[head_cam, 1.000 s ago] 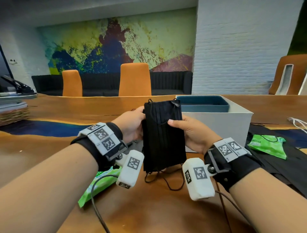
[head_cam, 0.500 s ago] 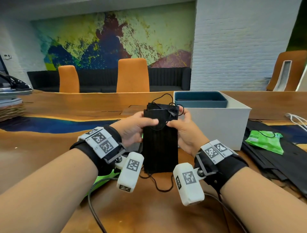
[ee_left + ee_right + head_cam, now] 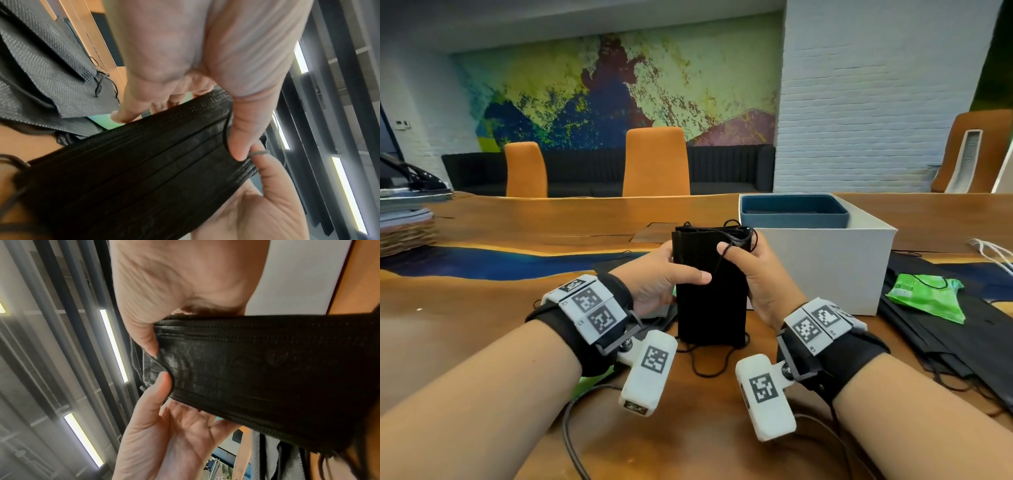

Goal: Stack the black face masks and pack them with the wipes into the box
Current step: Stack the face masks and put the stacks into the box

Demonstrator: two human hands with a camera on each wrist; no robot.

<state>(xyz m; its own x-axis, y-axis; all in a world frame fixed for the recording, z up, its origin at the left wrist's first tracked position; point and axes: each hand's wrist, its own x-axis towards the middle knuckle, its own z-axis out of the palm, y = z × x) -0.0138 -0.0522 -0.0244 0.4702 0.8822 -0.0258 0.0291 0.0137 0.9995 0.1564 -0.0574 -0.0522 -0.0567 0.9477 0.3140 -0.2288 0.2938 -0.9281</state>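
A stack of black face masks [image 3: 710, 291] stands upright on its short end, low over the wooden table. My left hand [image 3: 671, 274] grips its left side, thumb across the front. My right hand [image 3: 751, 270] grips the right side, with an ear loop caught over the thumb. In the left wrist view the left thumb [image 3: 240, 129] presses the pleated stack [image 3: 133, 170]. The right wrist view shows the stack's [image 3: 267, 369] top corner bent under the right thumb [image 3: 144, 337]. The white box [image 3: 825, 270] stands open just behind my right hand. A green wipes pack [image 3: 924, 298] lies to its right.
A blue tray [image 3: 794, 212] sits in the box's far half. More black masks [image 3: 945, 346] are spread at the right, under the wipes pack. Another green pack [image 3: 585, 380] lies beneath my left wrist. Loose masks [image 3: 51, 73] lie behind the left hand. White cables [image 3: 993, 250] trail at far right.
The stack has come down from mid-air to the table top. My left thumb has slid down across its front, and my right thumb now has an ear loop over it.
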